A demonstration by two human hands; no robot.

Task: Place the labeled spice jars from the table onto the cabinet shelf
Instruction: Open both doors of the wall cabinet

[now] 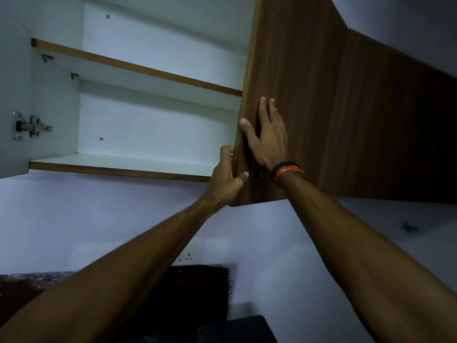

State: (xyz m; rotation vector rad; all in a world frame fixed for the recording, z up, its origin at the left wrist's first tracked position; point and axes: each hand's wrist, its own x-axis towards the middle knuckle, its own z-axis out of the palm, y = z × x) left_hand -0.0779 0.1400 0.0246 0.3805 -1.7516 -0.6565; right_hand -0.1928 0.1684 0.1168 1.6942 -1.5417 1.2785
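A wall cabinet with a white inside fills the upper view, seen from below. Its lower shelf and upper shelf carry nothing that I can see. The brown wooden door on the right stands part-way across the opening. My left hand grips the door's left edge low down, fingers curled behind it and thumb on the front. My right hand lies flat on the door's front face with straight fingers. No spice jars are in view.
The left door hangs open, with a metal hinge on it. Below the cabinet is a pale wall with a socket. A dark speckled counter and a dark object sit at the bottom.
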